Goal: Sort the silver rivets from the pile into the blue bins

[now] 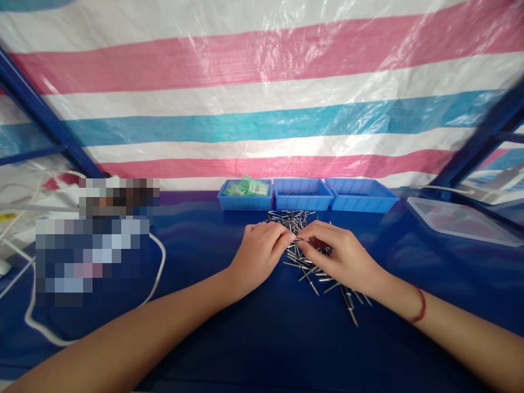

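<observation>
A loose pile of silvery blind rivets (305,267) is spread on the blue tabletop, under and in front of both hands. My left hand (262,248) is closed over the pile's left side, thumb pressed to the curled fingers. From the right, my right hand (339,251) pinches with thumb and forefinger. A small slim metal piece, which looks like one blind rivet (300,239), shows where the fingertips of both hands meet. The fingers hide most of it, and whether my left palm contains more rivets cannot be seen.
Behind the pile stand three blue bins: the left bin (245,203) holds green-tinted packets (248,187), the middle bin (303,202) a few small pieces. The right bin (362,203) is beside them. A clear plastic lid (462,221) lies at right, a white cable (159,267) at left.
</observation>
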### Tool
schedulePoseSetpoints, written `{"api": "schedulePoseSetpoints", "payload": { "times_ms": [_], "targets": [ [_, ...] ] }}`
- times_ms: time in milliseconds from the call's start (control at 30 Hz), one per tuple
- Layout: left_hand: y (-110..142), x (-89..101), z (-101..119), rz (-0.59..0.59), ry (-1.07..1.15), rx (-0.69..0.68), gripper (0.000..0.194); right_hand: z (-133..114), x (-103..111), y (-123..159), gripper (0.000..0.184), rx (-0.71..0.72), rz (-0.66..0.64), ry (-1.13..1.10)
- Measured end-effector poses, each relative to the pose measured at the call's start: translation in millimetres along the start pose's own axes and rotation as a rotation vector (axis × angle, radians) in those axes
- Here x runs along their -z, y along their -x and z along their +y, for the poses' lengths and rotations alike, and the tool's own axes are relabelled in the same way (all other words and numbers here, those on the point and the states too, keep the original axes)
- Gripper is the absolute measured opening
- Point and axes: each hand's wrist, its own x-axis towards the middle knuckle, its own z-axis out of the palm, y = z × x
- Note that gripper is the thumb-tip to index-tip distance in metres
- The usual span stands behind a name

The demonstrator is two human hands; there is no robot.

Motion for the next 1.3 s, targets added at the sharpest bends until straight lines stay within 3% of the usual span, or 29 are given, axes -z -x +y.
{"api": "schedulePoseSetpoints", "payload": {
  "times_ms": [200,367,667,900,1100,1300],
  "targets": [
    [3,1.7,2,0.161,0.180,-0.138,0.010,-2,-1,0,0.019,-0.161,0.047,-0.174],
    [4,2.1,2,0.243,0.259,-0.189,0.006,-6,-3,1,0.020,-0.185,0.017,-0.272],
    [5,0.5,2,0.264,0.308,-0.202,0.003,-6,-2,0,0.023,-0.212,-0.005,-0.315],
    [4,1.0,4,0.320,0.331,-0.240,0.005,-6,-5,1,0.017,-0.257,0.059,-0.395],
    [4,-0.7,1,0.303,0.321,-0.205,0.003,-7,-4,5,0.009,-0.160,0.210,-0.318],
    [4,-1.3,0,0.252,0.316,-0.154,0.002,-13,1,6,0.008,0.038,0.210,-0.082]
  ]
}}
